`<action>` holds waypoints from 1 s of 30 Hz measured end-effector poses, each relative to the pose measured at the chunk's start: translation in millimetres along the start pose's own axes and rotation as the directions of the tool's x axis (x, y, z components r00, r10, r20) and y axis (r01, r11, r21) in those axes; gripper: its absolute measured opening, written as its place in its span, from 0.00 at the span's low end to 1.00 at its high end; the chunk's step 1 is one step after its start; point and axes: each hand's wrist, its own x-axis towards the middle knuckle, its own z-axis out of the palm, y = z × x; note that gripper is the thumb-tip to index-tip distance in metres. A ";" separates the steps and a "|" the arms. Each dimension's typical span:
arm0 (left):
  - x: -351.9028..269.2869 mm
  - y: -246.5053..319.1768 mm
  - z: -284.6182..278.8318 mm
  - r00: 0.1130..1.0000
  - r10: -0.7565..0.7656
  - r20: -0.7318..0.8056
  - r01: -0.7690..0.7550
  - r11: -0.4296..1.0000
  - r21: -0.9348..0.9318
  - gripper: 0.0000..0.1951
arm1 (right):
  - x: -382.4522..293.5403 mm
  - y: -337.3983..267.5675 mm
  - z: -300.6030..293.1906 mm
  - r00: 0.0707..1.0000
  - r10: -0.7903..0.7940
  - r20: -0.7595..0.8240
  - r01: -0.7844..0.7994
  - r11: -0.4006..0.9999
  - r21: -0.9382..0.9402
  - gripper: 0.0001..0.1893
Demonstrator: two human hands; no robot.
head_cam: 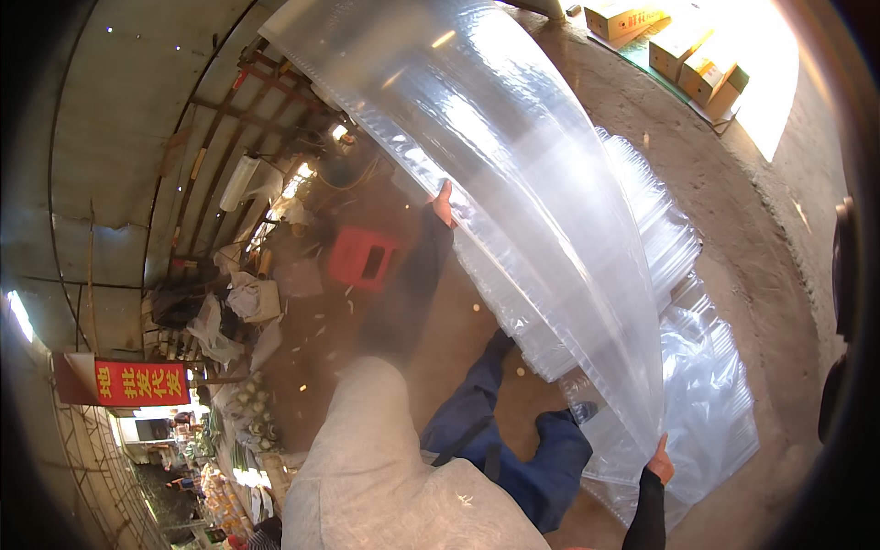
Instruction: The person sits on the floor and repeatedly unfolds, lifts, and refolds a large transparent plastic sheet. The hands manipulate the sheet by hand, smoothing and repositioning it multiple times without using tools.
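Observation:
My left hand (443, 204) grips the near edge of a large clear plastic sheet (522, 158), thumb showing on top. The sheet is stretched in a long curve across the upper middle of the view and narrows towards my right hand (661, 463). That hand pinches its lower corner, forefinger pointing up along the plastic. Below and beyond it, fanned piles of clear plastic sheets or bags (715, 405) lie on the ground. The piles' nearer edge (522, 330) shows beside my blue-trousered legs. The held sheet covers much of the piles.
A red plastic stool (364, 258) stands to the left on the brown floor (309, 357). Cardboard boxes (708, 75) sit at the upper right. A roll of plastic film (240, 182) and a red banner with writing (141, 381) are at the left, near heaped bags (244, 295).

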 end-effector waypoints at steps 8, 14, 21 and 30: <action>-93.7 -90.1 128.0 0.941 -0.269 -0.203 0.274 0.962 -0.003 0.15 | -96.9 96.6 -29.7 0.831 0.482 0.278 -0.499 0.866 -0.008 0.47; -245.3 -128.0 222.8 0.852 -0.523 0.010 0.520 0.850 0.083 0.16 | -30.4 -37.9 -108.9 0.992 -0.009 -0.124 0.072 0.855 0.513 0.39; -422.7 -82.9 289.7 0.374 -0.694 0.615 0.785 0.590 0.188 0.21 | 50.2 -264.2 -198.5 0.832 -0.489 -0.264 0.554 0.767 0.325 0.48; -400.4 -111.5 245.6 0.127 -0.218 0.968 0.656 0.751 0.083 0.33 | 49.7 -129.2 -80.9 0.966 -0.259 0.010 0.257 0.964 0.066 0.39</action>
